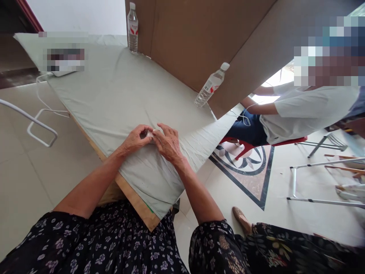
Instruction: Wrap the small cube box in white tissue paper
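My left hand (136, 137) and my right hand (168, 142) meet above the pale cloth near the close corner of the table. Between their fingertips is a small whitish piece (150, 133), mostly covered by the fingers, so its kind cannot be made out. The thumb and forefinger of my left hand curve round into a pinch on its left side. From the other side, my right hand's thumb and forefinger press on it, while the other fingers of that hand reach forward.
A cloth-covered table (114, 95) spreads ahead. Two water bottles, one upright (133, 28) and one leaning in view (211, 85), stand by a tall cardboard panel (194, 42). A white device (67, 70) with a cable lies far left. Another person (296, 114) sits beyond the panel.
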Motion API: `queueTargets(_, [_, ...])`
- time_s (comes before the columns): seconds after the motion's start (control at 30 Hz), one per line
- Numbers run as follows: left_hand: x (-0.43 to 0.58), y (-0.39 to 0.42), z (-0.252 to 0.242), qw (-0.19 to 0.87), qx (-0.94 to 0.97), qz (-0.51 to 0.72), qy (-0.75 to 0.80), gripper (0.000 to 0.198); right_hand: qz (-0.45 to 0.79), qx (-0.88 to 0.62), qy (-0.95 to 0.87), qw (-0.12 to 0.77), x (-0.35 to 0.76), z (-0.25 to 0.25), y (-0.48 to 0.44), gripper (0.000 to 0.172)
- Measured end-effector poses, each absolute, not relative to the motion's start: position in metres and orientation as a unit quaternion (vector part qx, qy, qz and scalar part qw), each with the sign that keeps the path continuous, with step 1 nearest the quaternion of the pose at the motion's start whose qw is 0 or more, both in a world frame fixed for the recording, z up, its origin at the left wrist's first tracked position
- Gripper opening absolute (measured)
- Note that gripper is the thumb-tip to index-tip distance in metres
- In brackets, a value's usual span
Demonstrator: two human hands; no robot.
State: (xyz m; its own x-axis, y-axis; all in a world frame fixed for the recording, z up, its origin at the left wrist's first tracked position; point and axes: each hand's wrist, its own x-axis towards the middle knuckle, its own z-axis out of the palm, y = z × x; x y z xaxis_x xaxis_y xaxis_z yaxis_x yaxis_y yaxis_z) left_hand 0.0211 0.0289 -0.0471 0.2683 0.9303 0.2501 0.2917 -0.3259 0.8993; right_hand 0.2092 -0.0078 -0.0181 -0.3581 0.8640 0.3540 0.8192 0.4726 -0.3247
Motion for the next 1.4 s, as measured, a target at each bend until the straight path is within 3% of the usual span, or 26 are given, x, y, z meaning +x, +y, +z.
queueTargets(0.2, [0.022,0.027,-0.046,0.378,0.703,0.406,0.446,0.037,0.063,-0.514,-0.813,0.267,0.206,-0.026,-0.011,0.03])
queueTargets(0.3, [0.022,0.028,-0.048,0.37,0.71,0.414,0.432,0.038,0.115,-0.521,-0.78,0.328,0.212,-0.033,-0.01,0.029])
queueTargets(0.4, [0.02,0.029,-0.05,0.378,0.702,0.425,0.428,0.053,0.146,-0.538,-0.718,0.416,0.222,-0.039,-0.009,0.03])
queueTargets(0.5, [0.017,0.03,-0.051,0.389,0.676,0.437,0.448,0.066,0.163,-0.55,-0.686,0.448,0.228,-0.045,-0.01,0.028])
queueTargets(0.67, [0.013,0.026,-0.048,0.385,0.641,0.456,0.482,0.06,0.168,-0.533,-0.689,0.462,0.226,-0.048,-0.01,0.024])
queueTargets(0.83, [0.014,0.023,-0.049,0.352,0.656,0.457,0.487,0.052,0.137,-0.527,-0.727,0.418,0.219,-0.04,-0.003,0.019])
queueTargets(1.17, [0.02,0.022,-0.056,0.266,0.722,0.438,0.465,0.033,0.054,-0.535,-0.816,0.212,0.204,-0.004,0.012,0.016])
queueTargets(1.4, [0.022,0.024,-0.058,0.276,0.715,0.441,0.467,0.03,0.026,-0.513,-0.832,0.209,0.198,-0.002,0.022,0.021])
